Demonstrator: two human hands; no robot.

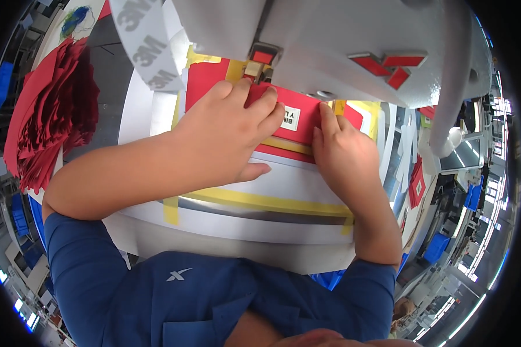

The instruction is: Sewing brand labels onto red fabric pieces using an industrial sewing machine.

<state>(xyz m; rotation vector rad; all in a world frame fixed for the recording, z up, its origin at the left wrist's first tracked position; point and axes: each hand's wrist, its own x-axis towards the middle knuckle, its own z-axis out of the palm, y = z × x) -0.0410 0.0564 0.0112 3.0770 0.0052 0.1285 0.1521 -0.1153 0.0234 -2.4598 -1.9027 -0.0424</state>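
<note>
A flat red fabric piece (300, 118) with a small white printed label (290, 118) lies on the bed of a sewing machine (330, 52). Across its left part rests my left hand (228, 124), fingers spread and pressing down, thumb held apart. Those fingertips are close to the metal presser foot (264, 73). My right hand (348, 147) lies at the right end of the piece, forefinger stretched along the fabric and the other fingers partly hidden. A yellow strip (286, 145) runs along the near side of the fabric.
A thick stack of red fabric pieces (52, 115) stands at the left. Yellow tape (260, 199) edges the white work surface (295, 179). A printed tape strip (150, 46) hangs from the machine. More red pieces (417, 182) lie at the right, near a grey tray (463, 153).
</note>
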